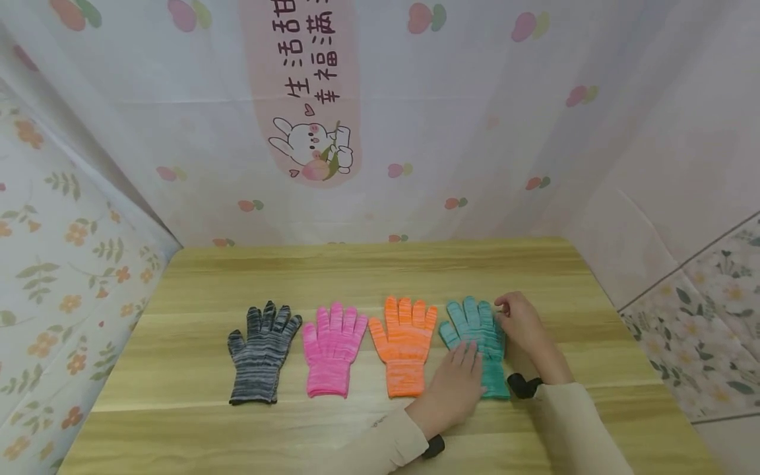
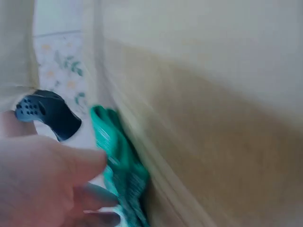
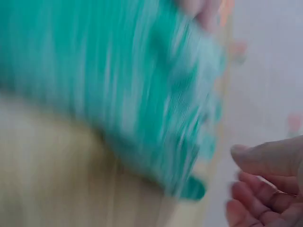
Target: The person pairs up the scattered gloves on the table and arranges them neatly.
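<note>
A teal knitted glove (image 1: 487, 340) lies flat at the right end of a row of gloves, fingers toward the back and cuff toward the front. My left hand (image 1: 454, 386) reaches over its left side, fingertips at the lower palm; the left wrist view shows the fingers extended beside the green fabric (image 2: 116, 151). Beside the glove's right edge is my right hand (image 1: 522, 323). In the right wrist view its fingers (image 3: 260, 196) curl loosely with nothing in them, apart from the blurred teal glove (image 3: 118, 71).
To the left lie an orange glove (image 1: 406, 349), a pink glove (image 1: 332, 349) and a dark grey striped glove (image 1: 261, 356), all on a wood-grain table (image 1: 208, 435). A printed curtain (image 1: 463, 132) hangs behind the table. Black wrist devices (image 1: 524, 386) sit by the sleeves.
</note>
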Demonstrator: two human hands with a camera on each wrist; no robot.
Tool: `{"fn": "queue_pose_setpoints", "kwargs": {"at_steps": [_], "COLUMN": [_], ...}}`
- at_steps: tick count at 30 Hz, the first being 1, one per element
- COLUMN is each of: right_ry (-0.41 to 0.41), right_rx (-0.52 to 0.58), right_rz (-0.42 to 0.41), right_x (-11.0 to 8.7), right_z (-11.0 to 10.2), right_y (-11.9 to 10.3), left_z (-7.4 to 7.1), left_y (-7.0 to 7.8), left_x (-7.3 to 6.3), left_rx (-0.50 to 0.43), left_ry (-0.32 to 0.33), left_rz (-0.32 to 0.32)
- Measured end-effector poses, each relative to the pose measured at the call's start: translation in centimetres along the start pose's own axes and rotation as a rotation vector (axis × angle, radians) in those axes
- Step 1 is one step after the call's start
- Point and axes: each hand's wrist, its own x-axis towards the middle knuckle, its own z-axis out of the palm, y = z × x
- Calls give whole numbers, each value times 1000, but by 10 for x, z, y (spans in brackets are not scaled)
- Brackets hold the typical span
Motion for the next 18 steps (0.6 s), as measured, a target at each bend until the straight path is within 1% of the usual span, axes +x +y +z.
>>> {"fn": "queue_pose_setpoints", "kwargs": {"at_steps": [1,3,6,8,10,13,18], "right_ry": [9,15,-57,-112,-144,-148,-204], "right_rx": [-12,-48,-122,-148,-164,-156,-101], "right_rz": [-23,-78,-127,-143,-156,-157,-149], "right_x": [-4,-14,-30,-39,-44,-46,-42], "right_z": [2,10,24,32,38,42,42], "right_y": [-8,-22,-37,-42,-44,-43,-39], "left_z": [-1,-1,-3,-3,-2,2,9], "left_y": [1,4,9,13,15,14,8], "left_x": [-5,-13,-23,-29,-33,-36,-34], "left_rx": [-5,-27,-43,-52,-44,-78,-151], "left_ry": [0,-24,-55,-77,-93,-109,-82], "left_rz": [5,13,43,59,66,49,32]}}
